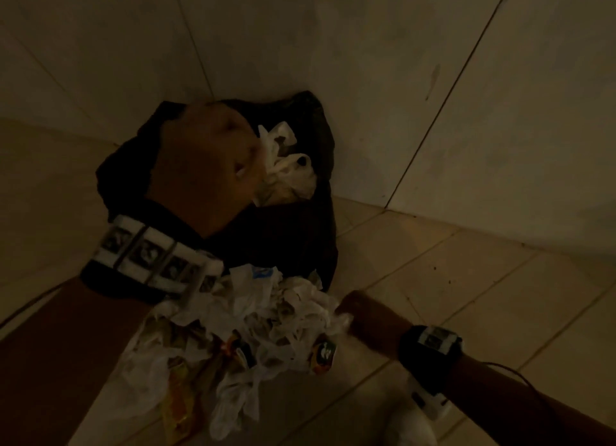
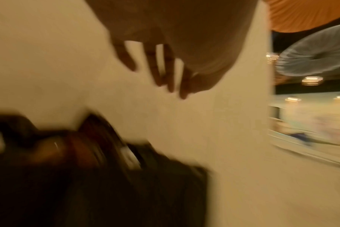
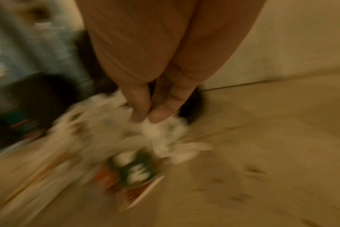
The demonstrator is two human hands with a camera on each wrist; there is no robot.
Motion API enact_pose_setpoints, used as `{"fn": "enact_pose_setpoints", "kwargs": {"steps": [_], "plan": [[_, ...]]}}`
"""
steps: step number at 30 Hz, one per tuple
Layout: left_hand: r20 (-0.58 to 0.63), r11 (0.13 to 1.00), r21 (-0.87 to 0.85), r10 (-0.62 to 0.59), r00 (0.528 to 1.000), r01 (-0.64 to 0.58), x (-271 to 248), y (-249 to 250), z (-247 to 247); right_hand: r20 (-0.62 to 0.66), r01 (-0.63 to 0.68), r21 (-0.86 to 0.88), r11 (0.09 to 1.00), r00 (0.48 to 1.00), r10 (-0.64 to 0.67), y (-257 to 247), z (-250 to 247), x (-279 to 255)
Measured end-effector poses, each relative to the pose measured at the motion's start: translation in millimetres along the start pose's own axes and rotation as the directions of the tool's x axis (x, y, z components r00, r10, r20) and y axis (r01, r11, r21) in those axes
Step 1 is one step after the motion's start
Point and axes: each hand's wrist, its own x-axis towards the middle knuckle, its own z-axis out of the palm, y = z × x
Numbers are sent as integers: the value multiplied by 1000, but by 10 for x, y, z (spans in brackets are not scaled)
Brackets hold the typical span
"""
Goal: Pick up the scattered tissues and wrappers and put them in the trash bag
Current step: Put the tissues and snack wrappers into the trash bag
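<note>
A black trash bag (image 1: 293, 232) sits open on the floor in the wall corner, with crumpled white tissues (image 1: 286, 165) inside. My left hand (image 1: 206, 165) hovers over its mouth; in the blurred left wrist view its fingers (image 2: 159, 66) hang straight and spread, holding nothing. In front of the bag, white tissues and plastic scraps form a pile (image 1: 260, 325) mixed with wrappers, among them an orange one (image 1: 176, 402) and a black-and-white printed one (image 1: 323, 352). My right hand (image 1: 356, 312) is at the pile's right edge, thumb and fingers (image 3: 140, 110) pinching a white tissue (image 3: 151, 129).
Two tiled walls (image 1: 366, 62) meet right behind the bag. Beige floor tiles (image 1: 466, 279) with dark specks stretch out to the right. A white shoe (image 1: 413, 425) stands at the bottom edge below my right wrist.
</note>
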Motion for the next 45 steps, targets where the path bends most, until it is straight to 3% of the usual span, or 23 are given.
{"fn": "enact_pose_setpoints", "kwargs": {"steps": [2,3,5,7,9,11,14,18,21,22,23,26,27,28,30,31,34,36,38,40,43,45], "plan": [[60,970,-122,219,974,-211,-236,301,60,246,60,-18,998,968,-54,-282,281,42],[176,939,-174,326,929,-297,-384,442,149,332,-62,9,998,942,55,-404,374,70],[435,897,-231,442,784,-378,-737,650,435,415,-256,30,966,883,221,-576,498,89],[629,903,-233,424,652,-362,-1144,747,754,412,-302,61,951,876,251,-622,561,89],[731,913,-231,392,559,-337,-1512,772,1053,437,-333,88,939,860,264,-578,592,51],[789,915,-238,377,486,-325,-1712,775,1255,415,-277,-2,961,874,253,-510,634,52],[859,940,-218,312,406,-261,-1762,793,1461,475,-342,16,939,829,294,-416,606,-8],[940,976,-163,197,278,-142,-1780,853,1651,375,-239,45,970,904,205,-244,523,-111],[946,984,-172,155,283,37,-1720,966,1620,360,-383,164,909,881,306,-253,441,-156],[939,980,-195,181,291,21,-1726,994,1630,342,-388,134,912,882,325,-249,423,-166],[926,978,-208,187,329,30,-1782,1001,1688,300,-333,54,941,905,303,-231,414,-170],[967,991,-135,132,218,-3,-1952,949,1803,158,-27,-284,958,985,75,-204,422,-176],[974,990,-137,138,182,-19,-1933,931,1756,142,78,-373,924,990,-26,-210,439,-165],[978,993,-112,115,175,-26,-1858,941,1705,155,182,-446,876,980,-124,-209,469,-143],[965,996,-88,84,250,5,-1679,969,1581,221,291,-462,838,953,-209,-247,512,-94],[957,994,-95,76,280,54,-1597,986,1563,259,293,-446,845,947,-192,-279,529,-77],[885,970,-180,87,458,163,-1324,1055,1348,388,338,-405,850,905,-175,-388,586,4],[809,919,-294,93,580,262,-1155,1075,1138,456,299,-367,881,883,-110,-410,655,60],[699,866,-406,89,710,291,-968,1089,844,469,102,-271,957,882,38,-363,712,84],[560,855,-467,86,824,228,-777,1064,489,451,-82,-145,986,882,140,-313,742,91],[403,885,-446,63,913,135,-568,938,-101,420,-218,-54,974,880,220,-221,743,56],[400,913,-390,50,915,120,-545,796,-486,381,-228,-68,971,894,237,-151,721,24]]}}
